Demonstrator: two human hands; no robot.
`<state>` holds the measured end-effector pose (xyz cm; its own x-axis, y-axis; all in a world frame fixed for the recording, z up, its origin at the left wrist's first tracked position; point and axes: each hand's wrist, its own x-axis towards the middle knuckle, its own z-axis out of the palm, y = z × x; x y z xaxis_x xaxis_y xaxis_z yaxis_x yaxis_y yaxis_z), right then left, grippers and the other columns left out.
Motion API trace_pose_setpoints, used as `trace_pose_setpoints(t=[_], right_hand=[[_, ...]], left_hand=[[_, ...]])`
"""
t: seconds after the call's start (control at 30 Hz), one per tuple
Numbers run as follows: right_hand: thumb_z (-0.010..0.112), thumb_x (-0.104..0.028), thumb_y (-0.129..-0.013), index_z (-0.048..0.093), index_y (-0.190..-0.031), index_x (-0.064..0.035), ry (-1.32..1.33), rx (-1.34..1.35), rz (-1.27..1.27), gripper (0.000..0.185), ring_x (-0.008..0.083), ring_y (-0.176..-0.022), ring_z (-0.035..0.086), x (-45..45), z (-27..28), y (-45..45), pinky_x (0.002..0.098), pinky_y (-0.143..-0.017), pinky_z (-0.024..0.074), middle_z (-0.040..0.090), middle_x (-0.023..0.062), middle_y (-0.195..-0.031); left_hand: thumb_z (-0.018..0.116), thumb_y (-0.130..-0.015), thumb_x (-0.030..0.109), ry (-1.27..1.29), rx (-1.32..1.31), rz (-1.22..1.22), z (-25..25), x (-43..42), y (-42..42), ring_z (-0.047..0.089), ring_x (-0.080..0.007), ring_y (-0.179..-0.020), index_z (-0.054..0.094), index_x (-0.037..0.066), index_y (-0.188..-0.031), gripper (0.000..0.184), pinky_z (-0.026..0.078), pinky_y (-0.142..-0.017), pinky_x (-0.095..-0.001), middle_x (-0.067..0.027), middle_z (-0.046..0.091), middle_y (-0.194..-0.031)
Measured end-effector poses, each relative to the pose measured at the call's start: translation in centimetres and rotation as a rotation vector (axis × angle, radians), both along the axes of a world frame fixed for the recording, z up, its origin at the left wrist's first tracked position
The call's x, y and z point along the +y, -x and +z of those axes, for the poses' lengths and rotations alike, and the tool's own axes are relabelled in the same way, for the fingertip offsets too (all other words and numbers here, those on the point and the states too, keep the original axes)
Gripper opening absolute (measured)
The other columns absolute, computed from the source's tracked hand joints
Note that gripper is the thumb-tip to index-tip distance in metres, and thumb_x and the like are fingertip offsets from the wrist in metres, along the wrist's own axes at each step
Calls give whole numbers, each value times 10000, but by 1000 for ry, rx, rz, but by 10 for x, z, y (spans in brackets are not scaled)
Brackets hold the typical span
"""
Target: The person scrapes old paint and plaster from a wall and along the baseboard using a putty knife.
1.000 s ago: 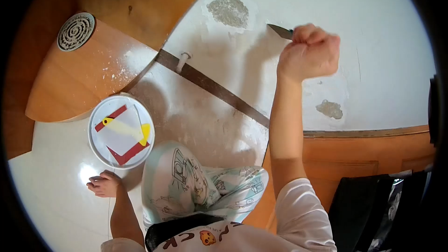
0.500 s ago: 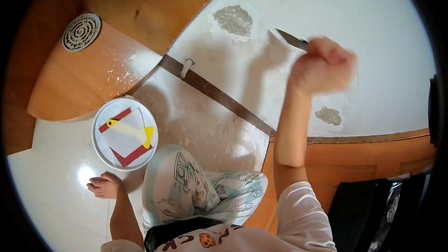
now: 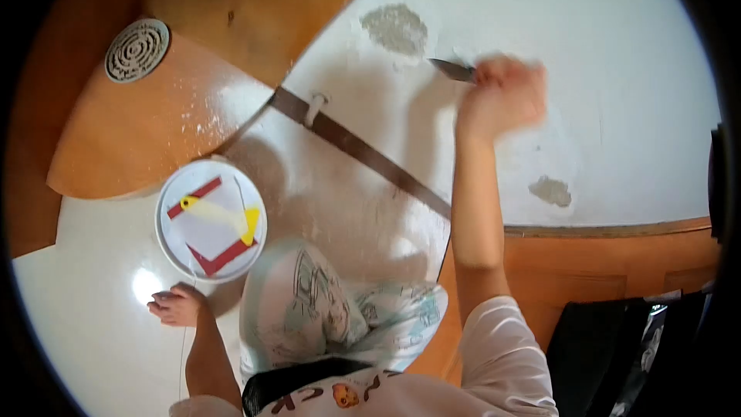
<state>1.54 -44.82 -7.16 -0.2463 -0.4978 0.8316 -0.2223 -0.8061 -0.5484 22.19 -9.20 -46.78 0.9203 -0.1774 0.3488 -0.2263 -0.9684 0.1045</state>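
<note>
My right hand, blurred by motion, is closed around a putty knife with a dark, pointed-looking blade. The blade points left, close to the white wall, just right of and below a bare grey patch in the paint. Whether its edge touches the wall I cannot tell. Low on the left, my left hand rests on the tiled floor with its fingers loosely apart, holding nothing. Just above it stands a white bucket, whose lid bears a red and white label and a yellow piece.
A second bare patch lies lower right on the wall. White flakes dust a curved wooden shelf that carries a round patterned disc. A short pipe stub sticks out by the brown skirting strip. Black bags stand at lower right.
My right hand has swung left with the putty knife, bringing the blade nearer the upper bare patch. The view has shifted slightly. My left hand stays on the floor.
</note>
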Motion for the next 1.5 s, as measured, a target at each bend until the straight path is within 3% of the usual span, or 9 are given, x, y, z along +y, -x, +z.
trace_pose_setpoints(t=[0.13,0.27,0.37,0.67,0.73,0.87,0.9,0.93,1.5], right_hand=[[368,-75,-833,302,-521,-86,308,343,-293,319,117,-377,321,3,19,5,255,-378,316,311,8,-435],[386,-48,-845,329,-525,-33,219,22,300,325,147,-371,353,16,37,-2,250,-356,295,362,54,-442],[407,-102,-874,338,-515,-30,230,223,23,373,132,-380,360,-4,22,1,243,-361,286,355,41,-444],[388,-167,-914,317,-541,-43,172,10,276,400,124,-383,347,16,28,0,244,-363,275,363,30,-446],[382,-177,-913,327,-541,-37,215,234,-122,401,126,-380,329,-5,19,-5,249,-361,270,374,43,-448],[403,-134,-898,383,-563,-9,128,73,436,358,116,-419,367,13,28,6,242,-393,300,417,53,-474],[398,-110,-891,374,-557,-14,335,371,-150,348,112,-422,361,-3,14,4,245,-391,298,426,61,-484],[398,-92,-884,361,-550,-18,-22,8,118,344,114,-421,361,-4,9,-6,246,-382,290,415,57,-478],[383,-127,-921,302,-536,-40,2,146,64,403,122,-408,335,1,3,1,255,-371,259,363,43,-469]], left_hand=[[408,-857,318,-12,10,-39,-8,7,-4,382,-301,-1192,433,84,-1206,420,329,-922,-446,-150,392,-1284],[397,-863,325,15,1,-2,-2,-5,0,376,-297,-1202,425,96,-1213,420,320,-930,-451,-147,393,-1286],[403,-852,338,4,-19,-30,-9,11,-3,378,-291,-1196,430,105,-1212,429,308,-942,-441,-141,387,-1293],[391,-846,338,5,15,26,-10,-1,-1,375,-275,-1194,414,113,-1219,436,293,-950,-426,-126,384,-1294],[393,-846,339,-3,21,-16,-9,7,-3,375,-270,-1195,414,112,-1217,435,293,-949,-427,-127,391,-1288],[391,-848,334,-6,-7,13,-2,2,-1,372,-261,-1204,422,112,-1196,414,307,-932,-433,-132,402,-1278],[389,-850,340,-14,6,4,-7,4,-2,376,-266,-1202,427,112,-1196,416,309,-930,-439,-129,407,-1276],[382,-852,340,32,-2,-27,-12,7,-4,369,-274,-1206,423,113,-1208,425,300,-939,-439,-132,393,-1289],[377,-847,341,-10,65,-7,-3,5,-2,365,-279,-1203,412,105,-1223,445,301,-936,-429,-129,372,-1300]])
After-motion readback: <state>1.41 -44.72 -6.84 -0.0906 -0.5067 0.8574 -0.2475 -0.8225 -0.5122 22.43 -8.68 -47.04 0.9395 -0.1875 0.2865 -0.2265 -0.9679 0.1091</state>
